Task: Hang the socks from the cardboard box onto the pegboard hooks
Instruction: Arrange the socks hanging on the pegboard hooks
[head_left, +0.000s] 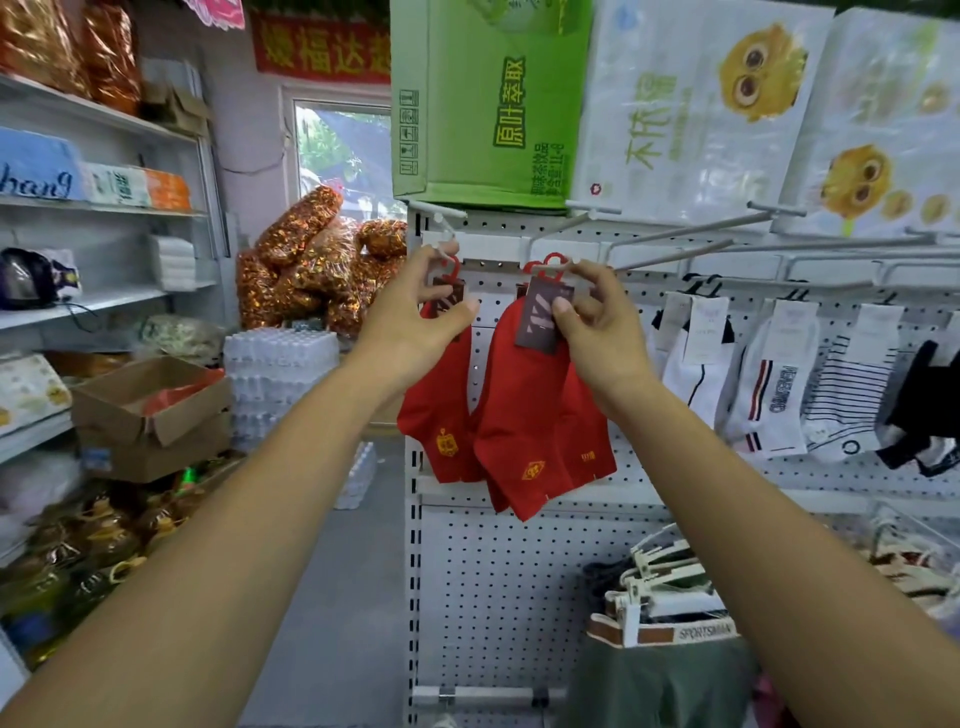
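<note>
At the white perforated pegboard (519, 561), left grip (415, 322) and right grip (597, 322) pinch tagged red socks (535, 426), likely needing full seating on metal hooks (675, 253).

Pegboard (519, 561) upright, centre-right. Carton (488, 104) on top of pegboard. At upper left of pegboard, side by side and touching: left sock pair (441, 415) behind left hand (415, 322), right sock pair (540, 431) behind right hand (602, 332). Other hanging socks (769, 374) right of both pairs. Cardboard box (150, 405) far left, beside shelf unit (104, 208). Bottle packs (280, 374) between cardboard box and pegboard.
</note>
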